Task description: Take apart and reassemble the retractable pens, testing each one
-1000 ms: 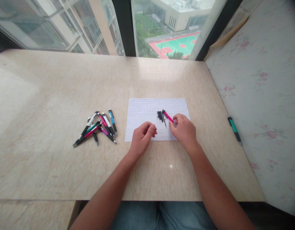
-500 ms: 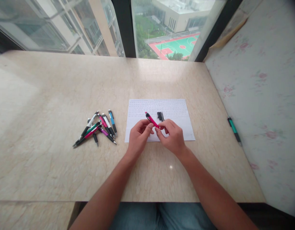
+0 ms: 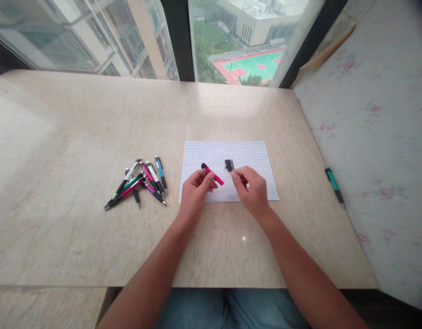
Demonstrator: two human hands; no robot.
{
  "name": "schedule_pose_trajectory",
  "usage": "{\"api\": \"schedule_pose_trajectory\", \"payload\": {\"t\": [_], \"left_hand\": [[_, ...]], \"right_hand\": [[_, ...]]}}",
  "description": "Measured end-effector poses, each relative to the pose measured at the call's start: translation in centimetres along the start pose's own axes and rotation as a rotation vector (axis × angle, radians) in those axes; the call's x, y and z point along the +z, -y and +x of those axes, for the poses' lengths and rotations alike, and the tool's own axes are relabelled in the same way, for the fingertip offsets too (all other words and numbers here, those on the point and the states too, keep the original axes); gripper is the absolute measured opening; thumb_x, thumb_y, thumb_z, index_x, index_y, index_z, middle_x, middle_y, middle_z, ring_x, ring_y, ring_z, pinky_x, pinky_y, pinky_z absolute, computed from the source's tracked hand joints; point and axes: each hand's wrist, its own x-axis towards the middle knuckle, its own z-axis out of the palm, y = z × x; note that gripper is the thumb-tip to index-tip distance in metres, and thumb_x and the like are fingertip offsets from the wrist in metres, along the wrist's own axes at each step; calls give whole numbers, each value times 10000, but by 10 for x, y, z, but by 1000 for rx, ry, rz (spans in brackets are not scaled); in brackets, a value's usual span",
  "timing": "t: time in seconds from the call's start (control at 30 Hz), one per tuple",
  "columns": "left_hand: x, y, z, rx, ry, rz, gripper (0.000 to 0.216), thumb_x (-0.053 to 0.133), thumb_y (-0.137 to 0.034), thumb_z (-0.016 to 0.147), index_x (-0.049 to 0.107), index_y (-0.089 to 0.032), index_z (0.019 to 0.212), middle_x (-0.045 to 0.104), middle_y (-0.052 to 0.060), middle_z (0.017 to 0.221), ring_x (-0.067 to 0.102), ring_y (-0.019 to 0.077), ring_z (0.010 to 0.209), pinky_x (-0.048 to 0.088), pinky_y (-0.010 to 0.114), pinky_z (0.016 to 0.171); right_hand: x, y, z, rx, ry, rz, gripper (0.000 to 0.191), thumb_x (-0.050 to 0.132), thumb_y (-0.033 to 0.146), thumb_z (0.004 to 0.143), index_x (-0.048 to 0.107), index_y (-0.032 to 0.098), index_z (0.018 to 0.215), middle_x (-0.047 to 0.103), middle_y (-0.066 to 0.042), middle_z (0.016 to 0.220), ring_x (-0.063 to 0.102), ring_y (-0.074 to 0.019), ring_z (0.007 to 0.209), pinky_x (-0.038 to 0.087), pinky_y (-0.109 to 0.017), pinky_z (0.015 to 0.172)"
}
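Note:
Pinched in my left hand (image 3: 196, 189) is a pink pen barrel (image 3: 217, 178) with a black upper end, tilted over the paper (image 3: 197, 153). Its lower end is open to view, with no grip or tip on it. My right hand (image 3: 252, 188) is closed, thumb against forefinger, right beside several small black pen parts (image 3: 229, 165) lying on the paper. Whether those fingertips hold or touch one of the parts, I cannot make out.
To the left lies a loose pile of click pens (image 3: 132, 185) in several colours, with a blue pen (image 3: 160, 175) at its right side. A green and black pen (image 3: 334, 187) rests along the papered wall (image 3: 378, 151). Windows line the far edge of the stone tabletop (image 3: 94, 123).
My hands have parted. The right one moved off the pink barrel to beside the black parts; the left drew slightly left with the barrel. The pink tip at the barrel's upper end no longer shows.

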Motion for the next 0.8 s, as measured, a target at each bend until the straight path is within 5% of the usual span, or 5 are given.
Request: {"api": "schedule_pose_trajectory", "payload": {"t": [0.33,0.8], "left_hand": [[0,-1,2,-119,-40,-230,257,737,-377,787,657,-133,773,637,23,711,525,72,588,374,184,531],[-1,1,3,-138,-35,-251,237,743,-359,789,685,-136,846,690,46,793,553,60,598,418,155,540]], "right_hand": [[-1,-34,6,80,127,-405,241,541,204,907,712,199,1076,685,-84,975,583,-234,963,458,-347,826],[1,-33,5,99,88,-510,202,557,254,935,749,216,981,699,-70,912,567,-231,914,450,-332,742]]}}
